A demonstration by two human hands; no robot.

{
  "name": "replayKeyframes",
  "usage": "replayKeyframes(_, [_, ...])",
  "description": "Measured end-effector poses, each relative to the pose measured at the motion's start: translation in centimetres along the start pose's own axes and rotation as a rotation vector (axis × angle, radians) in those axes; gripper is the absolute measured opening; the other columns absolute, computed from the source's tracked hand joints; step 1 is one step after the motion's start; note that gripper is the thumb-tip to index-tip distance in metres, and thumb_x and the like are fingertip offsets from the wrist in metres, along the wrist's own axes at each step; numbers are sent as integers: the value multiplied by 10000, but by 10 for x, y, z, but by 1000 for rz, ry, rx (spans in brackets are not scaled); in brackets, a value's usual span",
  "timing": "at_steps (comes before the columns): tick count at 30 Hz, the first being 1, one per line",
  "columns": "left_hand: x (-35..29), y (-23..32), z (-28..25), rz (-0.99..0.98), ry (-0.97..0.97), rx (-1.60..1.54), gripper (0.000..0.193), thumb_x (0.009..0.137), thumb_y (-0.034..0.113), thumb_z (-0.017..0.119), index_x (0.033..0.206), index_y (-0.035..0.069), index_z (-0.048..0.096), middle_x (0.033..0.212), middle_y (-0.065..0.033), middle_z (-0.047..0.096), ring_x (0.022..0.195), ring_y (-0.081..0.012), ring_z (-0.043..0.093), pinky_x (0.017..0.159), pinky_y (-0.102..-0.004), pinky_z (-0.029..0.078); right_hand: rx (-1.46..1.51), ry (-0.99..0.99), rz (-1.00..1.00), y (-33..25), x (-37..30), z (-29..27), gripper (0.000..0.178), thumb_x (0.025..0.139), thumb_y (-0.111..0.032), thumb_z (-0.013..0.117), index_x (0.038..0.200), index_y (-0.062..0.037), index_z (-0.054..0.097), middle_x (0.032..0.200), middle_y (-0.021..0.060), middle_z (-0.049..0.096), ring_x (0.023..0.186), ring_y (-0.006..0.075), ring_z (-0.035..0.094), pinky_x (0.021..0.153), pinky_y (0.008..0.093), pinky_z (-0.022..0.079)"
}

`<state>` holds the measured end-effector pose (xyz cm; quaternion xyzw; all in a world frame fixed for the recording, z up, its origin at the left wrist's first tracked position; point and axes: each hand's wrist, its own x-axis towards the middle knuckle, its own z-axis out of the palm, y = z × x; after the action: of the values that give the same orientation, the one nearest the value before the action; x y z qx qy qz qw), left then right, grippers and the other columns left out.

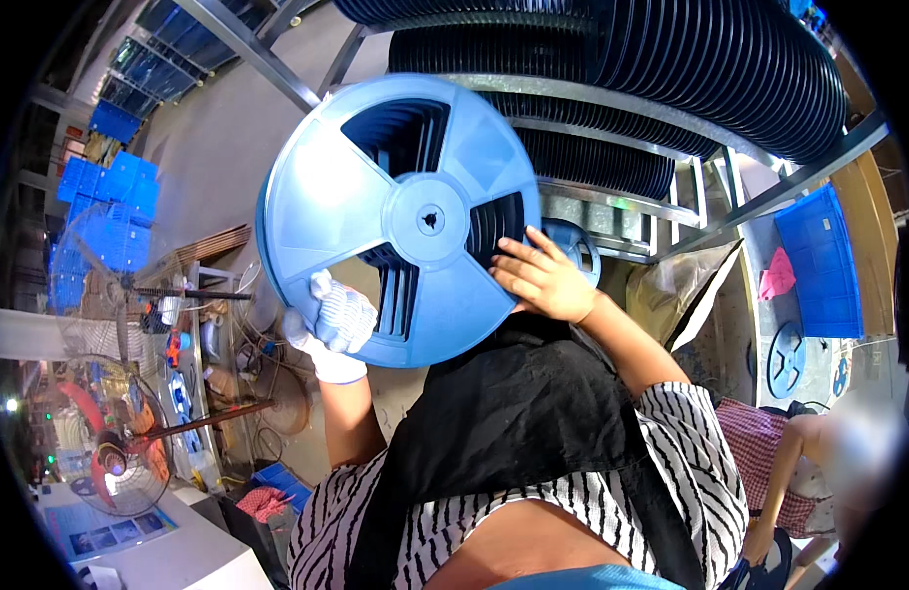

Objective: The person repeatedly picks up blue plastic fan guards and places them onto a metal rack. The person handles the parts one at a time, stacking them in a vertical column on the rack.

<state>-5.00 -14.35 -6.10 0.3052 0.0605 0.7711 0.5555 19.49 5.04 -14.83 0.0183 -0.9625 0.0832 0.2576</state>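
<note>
A stack of large blue plastic reels is held up in front of my body, its round hub facing me and wedge-shaped openings showing more reels behind. My left hand, in a white knitted glove, grips the stack at its lower left rim, fingers bent into an opening. The bare right hand holds the right side, with its fingers laid over the edge of another opening and the thumb hidden. A smaller blue reel shows partly behind the stack, close to my right fingers.
Rows of black reels fill a metal rack ahead and to the right. Blue crates stand at the right and far left. A caged fan is at the left. Another person's arm shows at lower right.
</note>
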Motion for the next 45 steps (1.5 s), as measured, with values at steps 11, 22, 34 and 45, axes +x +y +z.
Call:
replayKeyframes(11, [1, -4, -20, -12, 19, -118, 318, 862, 301, 649, 1008, 72, 482, 543, 61, 409, 412, -50, 411, 431, -226, 382, -348, 188, -284, 17, 8, -63, 245, 749, -102, 635, 989, -118, 585, 896, 18, 557, 922, 178, 596, 982, 396, 468])
replayKeyframes(22, [-21, -7, -39, -13, 365, 30, 436, 889, 338, 610, 1185, 53, 466, 848, -26, 592, 736, -160, 589, 704, -341, 504, -235, 322, -158, 11, 14, -72, 304, 679, -86, 676, 969, -128, 594, 843, 19, 558, 857, 187, 597, 960, 441, 483])
replayKeyframes(34, [-58, 18, -91, 155, 703, 30, 324, 963, 351, 509, 1054, 48, 577, 800, 2, 500, 657, -120, 459, 584, -289, 410, 1664, 943, 840, 34, 46, -47, 191, 947, -195, 518, 1016, -25, 571, 760, 48, 571, 633, 148, 575, 645, 308, 522])
replayKeyframes(45, [-112, 23, -126, 204, 754, -222, 276, 961, 351, 516, 1001, 86, 581, 783, 37, 503, 655, -92, 455, 600, -268, 434, 1565, 1191, 732, 59, 67, -78, 184, 926, -209, 535, 1013, -48, 557, 754, 21, 551, 619, 143, 562, 698, 326, 522])
